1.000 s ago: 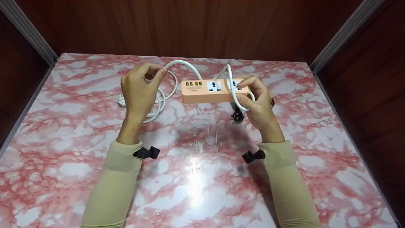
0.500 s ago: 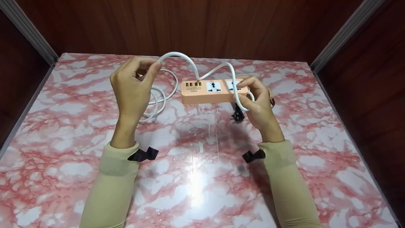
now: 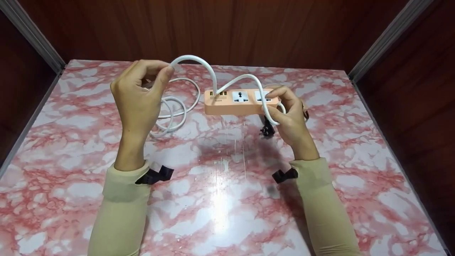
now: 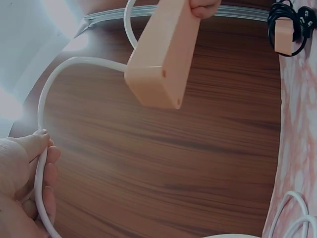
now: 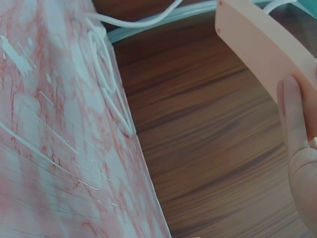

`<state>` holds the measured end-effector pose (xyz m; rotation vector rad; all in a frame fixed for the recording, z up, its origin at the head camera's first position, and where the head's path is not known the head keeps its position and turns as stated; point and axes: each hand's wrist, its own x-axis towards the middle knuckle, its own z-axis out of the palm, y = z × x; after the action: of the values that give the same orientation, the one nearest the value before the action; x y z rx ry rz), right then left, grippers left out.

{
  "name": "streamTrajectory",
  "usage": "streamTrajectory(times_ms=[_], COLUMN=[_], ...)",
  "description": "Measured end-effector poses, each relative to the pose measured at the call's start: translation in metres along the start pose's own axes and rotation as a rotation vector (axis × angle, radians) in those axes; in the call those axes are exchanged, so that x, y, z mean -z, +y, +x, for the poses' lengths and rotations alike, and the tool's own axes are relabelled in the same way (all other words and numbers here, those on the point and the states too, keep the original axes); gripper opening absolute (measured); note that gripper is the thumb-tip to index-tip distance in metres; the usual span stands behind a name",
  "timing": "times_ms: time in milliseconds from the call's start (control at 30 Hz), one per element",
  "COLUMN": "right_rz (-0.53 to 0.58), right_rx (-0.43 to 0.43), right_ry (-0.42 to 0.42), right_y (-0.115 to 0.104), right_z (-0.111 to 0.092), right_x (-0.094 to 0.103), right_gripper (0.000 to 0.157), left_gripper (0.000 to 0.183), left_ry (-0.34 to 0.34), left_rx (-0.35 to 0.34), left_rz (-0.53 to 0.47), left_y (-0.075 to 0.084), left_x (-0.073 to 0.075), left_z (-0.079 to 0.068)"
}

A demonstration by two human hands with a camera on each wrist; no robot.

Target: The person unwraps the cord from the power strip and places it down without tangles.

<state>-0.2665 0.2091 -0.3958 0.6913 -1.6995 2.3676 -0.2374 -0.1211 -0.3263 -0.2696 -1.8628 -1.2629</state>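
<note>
My right hand [image 3: 289,115] grips the right end of an orange power strip [image 3: 231,108], held above the table with its sockets and USB ports facing up toward the head camera. The strip's white cord [image 3: 213,73] loops from that end past my right thumb, then arches across to the left. Pinched between thumb and fingers of my left hand [image 3: 140,94] is a length of this cord, to the left of the strip. More cord [image 3: 185,115] lies in loose coils on the table beyond the left hand. The left wrist view shows the strip's plain end [image 4: 153,84].
A black plug [image 3: 267,128] lies on the marbled table [image 3: 220,213] below the strip. In the left wrist view, a black cable bundle [image 4: 272,25] with a small orange block [image 4: 284,37] rests there. Wood panels [image 3: 213,28] wall the table at the back and sides.
My left hand has moved left and slightly up, drawing the pinched cord with it, so the arch widens and rises over the strip. The right hand and the strip stay nearly still.
</note>
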Motion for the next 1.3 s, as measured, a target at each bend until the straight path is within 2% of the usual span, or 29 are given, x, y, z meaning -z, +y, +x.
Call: streamTrajectory(times_ms=[467,700,867,1100,1300], right_rz=[-0.069,-0.065,-0.079,-0.095,-0.093], right_rx=[-0.004,-0.008,-0.006,-0.029,-0.047], right_ry=[0.026,0.023,0.018,0.055,0.083], right_y=[0.001,0.001,0.001,0.004,0.005], right_z=[0.000,0.001,0.001,0.003,0.003], right_x=[0.001,0.000,0.001,0.000,-0.001], right_gripper=[0.024,0.025,0.025,0.024,0.025], left_gripper=[0.015,0.011,0.009,0.006,0.004], left_ry=[-0.014,-0.054,-0.107,-0.203,-0.298], left_rx=[-0.040,-0.074,-0.110,-0.138,-0.204], left_rz=[-0.012,-0.005,-0.004,0.001,0.004], left_y=[0.010,0.010,0.010,0.012,0.013], left_x=[0.016,0.021,0.026,0.036,0.043], left_z=[0.004,0.005,0.005,0.004,0.003])
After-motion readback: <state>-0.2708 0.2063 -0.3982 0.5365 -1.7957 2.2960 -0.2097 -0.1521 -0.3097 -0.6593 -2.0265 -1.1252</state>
